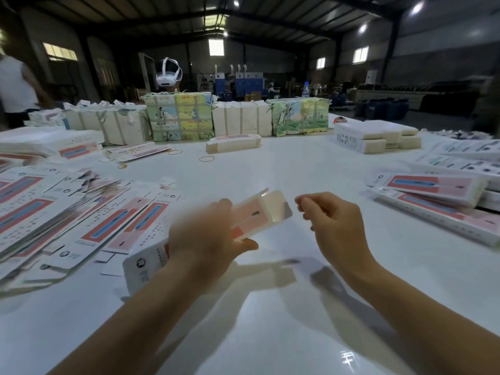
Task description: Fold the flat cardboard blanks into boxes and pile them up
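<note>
My left hand (208,239) grips a long pink and white cardboard box (257,215) around its middle, above the white table (270,334). The box's far end points up and right; its near end sticks out below my wrist. My right hand (332,220) hovers just right of the box's far end, fingers curled with the fingertips together, apart from the box and holding nothing I can see. Flat blanks (89,220) lie fanned out on the left. Folded boxes (433,190) are piled at the right.
Wrapped bundles of blanks (178,117) line the table's far side, with a white stack (376,136) at the back right. One folded box (232,143) and rubber bands (207,158) lie mid-table. A person wearing a headset (169,74) stands behind the bundles; another stands far left.
</note>
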The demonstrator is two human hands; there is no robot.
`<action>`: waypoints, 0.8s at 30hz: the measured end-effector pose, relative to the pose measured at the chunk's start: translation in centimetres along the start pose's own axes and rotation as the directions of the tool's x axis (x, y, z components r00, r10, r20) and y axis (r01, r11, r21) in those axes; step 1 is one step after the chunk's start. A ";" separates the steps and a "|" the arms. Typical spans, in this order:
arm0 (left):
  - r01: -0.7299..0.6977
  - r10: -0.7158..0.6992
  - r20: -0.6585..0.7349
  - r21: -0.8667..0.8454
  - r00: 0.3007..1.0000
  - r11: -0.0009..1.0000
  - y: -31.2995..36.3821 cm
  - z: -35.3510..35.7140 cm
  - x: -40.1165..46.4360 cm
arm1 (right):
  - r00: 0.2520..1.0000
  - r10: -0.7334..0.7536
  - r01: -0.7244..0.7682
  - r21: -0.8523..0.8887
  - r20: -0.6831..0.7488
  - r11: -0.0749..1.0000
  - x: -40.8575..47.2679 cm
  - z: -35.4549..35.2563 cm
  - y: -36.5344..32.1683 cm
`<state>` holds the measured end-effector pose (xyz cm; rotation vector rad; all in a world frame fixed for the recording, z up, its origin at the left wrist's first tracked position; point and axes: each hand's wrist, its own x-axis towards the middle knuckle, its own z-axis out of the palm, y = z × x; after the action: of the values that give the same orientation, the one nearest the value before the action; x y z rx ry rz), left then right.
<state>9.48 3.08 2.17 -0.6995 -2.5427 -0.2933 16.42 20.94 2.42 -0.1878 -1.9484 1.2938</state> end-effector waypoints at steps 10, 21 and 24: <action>0.118 -0.111 0.068 -0.117 0.991 0.986 0.6 0.7 0.1 | 0.983 0.027 -0.048 0.113 0.183 0.992 -1.9 2.0 0.1; -0.018 0.022 0.067 -0.071 0.998 0.997 0.6 1.4 -0.4 | 0.930 0.152 -0.192 0.091 0.334 0.977 -1.6 1.7 0.7; -0.057 0.058 0.066 -0.022 0.996 0.998 0.6 1.5 -0.6 | 0.931 0.172 -0.209 0.082 0.323 0.975 -1.3 1.7 0.9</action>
<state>9.70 3.85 0.56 -0.8014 -2.5809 -0.2812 15.96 19.45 0.67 -0.1209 -2.1550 1.6431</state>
